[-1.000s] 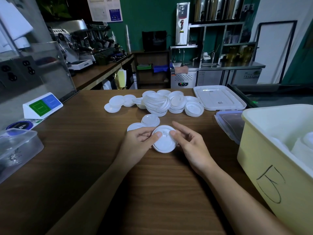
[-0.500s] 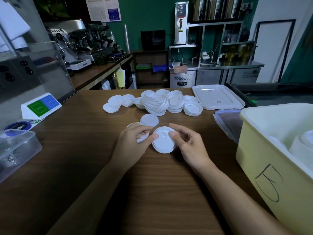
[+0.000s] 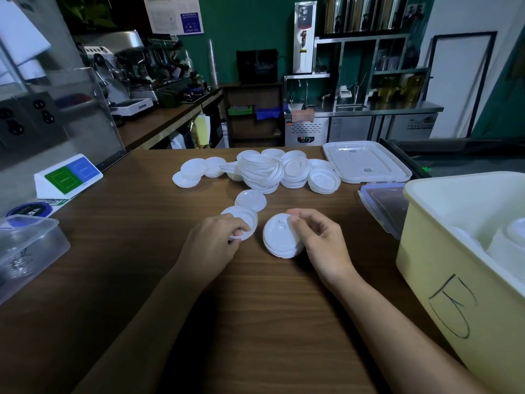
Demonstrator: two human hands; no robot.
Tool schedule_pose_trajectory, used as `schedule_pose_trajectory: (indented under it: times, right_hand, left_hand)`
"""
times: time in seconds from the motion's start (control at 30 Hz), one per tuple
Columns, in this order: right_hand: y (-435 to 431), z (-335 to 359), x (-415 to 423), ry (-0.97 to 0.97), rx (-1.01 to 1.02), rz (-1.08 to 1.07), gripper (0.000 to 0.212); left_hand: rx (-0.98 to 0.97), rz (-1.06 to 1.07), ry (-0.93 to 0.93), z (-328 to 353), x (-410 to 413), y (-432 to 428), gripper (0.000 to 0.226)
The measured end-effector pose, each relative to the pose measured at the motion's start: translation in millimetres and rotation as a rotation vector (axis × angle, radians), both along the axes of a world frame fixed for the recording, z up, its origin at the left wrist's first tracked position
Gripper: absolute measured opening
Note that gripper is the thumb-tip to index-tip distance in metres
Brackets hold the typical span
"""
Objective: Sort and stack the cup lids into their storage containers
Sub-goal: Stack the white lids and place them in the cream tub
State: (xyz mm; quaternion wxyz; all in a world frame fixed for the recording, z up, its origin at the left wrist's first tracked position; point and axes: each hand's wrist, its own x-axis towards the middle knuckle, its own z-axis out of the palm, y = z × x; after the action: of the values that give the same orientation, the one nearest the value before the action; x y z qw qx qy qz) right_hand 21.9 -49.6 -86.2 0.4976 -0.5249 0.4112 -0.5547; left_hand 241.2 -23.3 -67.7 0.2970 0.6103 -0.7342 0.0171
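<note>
While my left grip (image 3: 210, 245) pinches a flat lid (image 3: 243, 216), my right grip (image 3: 324, 243) holds the sip-hole lid (image 3: 279, 240), nearer the yellow bin (image 3: 443, 280).

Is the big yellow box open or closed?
Open. The pale yellow plastic bin has no lid on top, and white rounded things show inside past its rim.

Dim indoor light, sharp centre, wide-angle bending and slight blur at edges.

One head-worn wide-angle view looked forward and down, close over the table (image 3: 119, 280), toward the back wall.
</note>
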Motion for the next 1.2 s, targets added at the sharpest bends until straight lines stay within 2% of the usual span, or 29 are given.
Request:
schedule_pose_trajectory:
  times: [0.2,0.4,0.47,0.57,0.63,0.83,1.03,1.2]
  right_hand:
    - [-1,0,-2,0.014,-0.012,0.023,0.024]
    - [-2,-3,-3,0.008,-0.045,0.021,0.032]
    - [-2,-3,-3,0.006,-0.052,0.024,0.031]
    - [-2,-3,-3,0.004,-0.051,0.014,0.029]
    - [-2,-2,-3,-0.009,-0.047,0.018,0.028]
    - [-2,1,-2,-0.062,-0.014,0.036,0.027]
    - [-1,2,-1,-0.098,-0.005,0.113,0.012]
    - [1,2,-2,-0.068,-0.046,0.142,0.017]
  left_hand:
    - [-0.008,0.004,0.196,7,-6,3,0.025]
    - [-0.103,0.042,0.576,16,-16,8,0.028]
    - [-0.051,0.023,0.744,18,-18,9,0.035]
    - [0.088,-0.087,1.089,21,-30,11,0.045]
    - [0.143,-0.117,1.167,20,-36,12,0.047]
    - [0.148,-0.175,0.961,12,-33,8,0.046]
    - [0.186,-0.197,0.718,5,-28,4,0.047]
    - [0.139,-0.2,0.627,2,-31,6,0.045]
